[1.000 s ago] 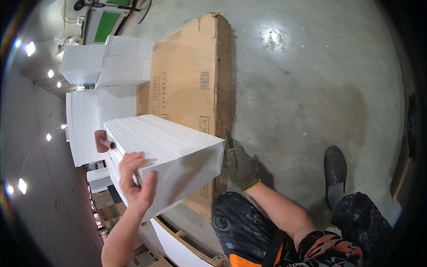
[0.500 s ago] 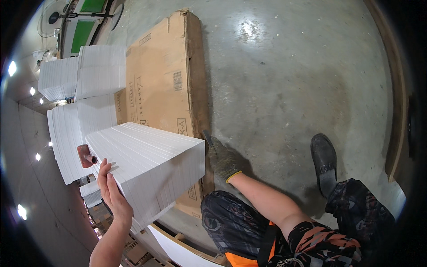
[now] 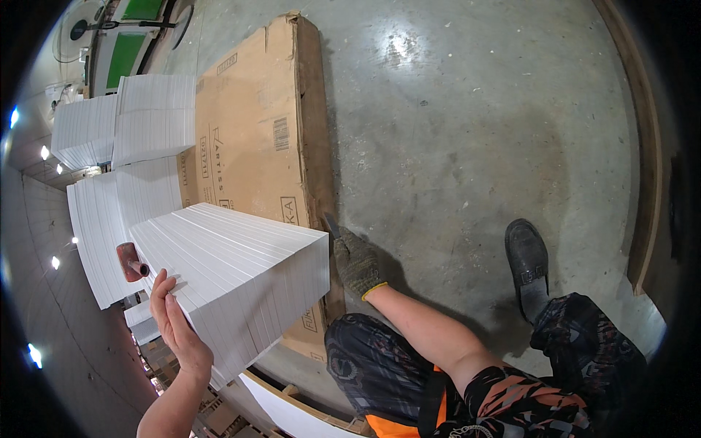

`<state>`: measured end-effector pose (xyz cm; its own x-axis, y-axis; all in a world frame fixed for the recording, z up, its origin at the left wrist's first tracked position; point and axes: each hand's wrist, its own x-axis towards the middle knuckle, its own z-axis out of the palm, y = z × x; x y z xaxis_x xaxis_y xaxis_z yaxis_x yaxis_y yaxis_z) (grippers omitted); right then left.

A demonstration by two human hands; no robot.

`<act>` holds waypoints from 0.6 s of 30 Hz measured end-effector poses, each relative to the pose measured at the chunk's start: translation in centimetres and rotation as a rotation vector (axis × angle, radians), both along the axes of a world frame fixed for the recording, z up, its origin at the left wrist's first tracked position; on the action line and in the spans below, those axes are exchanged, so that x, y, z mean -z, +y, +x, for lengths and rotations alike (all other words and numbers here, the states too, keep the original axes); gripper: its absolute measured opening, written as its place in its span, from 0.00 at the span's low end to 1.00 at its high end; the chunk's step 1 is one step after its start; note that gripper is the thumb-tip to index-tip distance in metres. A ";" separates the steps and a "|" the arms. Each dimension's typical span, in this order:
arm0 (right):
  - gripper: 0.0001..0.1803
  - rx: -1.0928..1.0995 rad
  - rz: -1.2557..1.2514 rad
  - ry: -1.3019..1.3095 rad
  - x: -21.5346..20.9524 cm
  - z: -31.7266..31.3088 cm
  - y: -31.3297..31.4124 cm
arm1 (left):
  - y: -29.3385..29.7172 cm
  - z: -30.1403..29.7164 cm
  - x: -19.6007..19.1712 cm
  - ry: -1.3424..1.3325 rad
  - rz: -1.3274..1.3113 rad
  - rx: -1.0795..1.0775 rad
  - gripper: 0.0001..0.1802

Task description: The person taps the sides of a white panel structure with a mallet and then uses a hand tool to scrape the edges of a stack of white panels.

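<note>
A tall stack of white boards (image 3: 252,292) stands in front of me on a flat brown cardboard carton (image 3: 255,109). My left hand (image 3: 179,332), bare, lies along the stack's left edge with its fingers stretched out on the boards. Just beyond those fingertips, a reddish-brown block with a short round tube end (image 3: 131,263) rests on the stack. Wearing a dark knitted glove with a yellow cuff, my right hand (image 3: 358,264) is closed around a dark, flat, blade-like tool (image 3: 331,224). The tool's tip points toward the carton's side, near the stack's right corner.
More white board stacks (image 3: 153,120) stand on the far left. Beneath my left side is a wood-framed white panel (image 3: 292,409). My shoe (image 3: 527,259) is on the concrete floor (image 3: 438,168), and a brown edge (image 3: 646,182) curves along the right. A fan (image 3: 79,29) is at top left.
The whole scene has shifted slightly left in view. Both hands keep nearly the same places against the stack and the carton.
</note>
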<state>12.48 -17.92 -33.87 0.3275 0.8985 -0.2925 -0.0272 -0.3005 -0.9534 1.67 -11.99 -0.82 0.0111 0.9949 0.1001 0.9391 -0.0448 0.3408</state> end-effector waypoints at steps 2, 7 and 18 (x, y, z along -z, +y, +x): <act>0.19 -0.152 -0.104 0.049 -2.2 1.4 0.6 | 0.0 0.0 -0.1 0.035 -0.005 0.005 0.18; 0.19 -0.124 -0.110 0.057 -1.3 0.9 0.2 | 0.1 0.1 -0.1 0.057 -0.013 0.040 0.18; 0.20 -0.204 -0.075 0.164 -0.7 0.2 0.3 | 0.1 0.8 -0.1 0.097 -0.011 0.003 0.19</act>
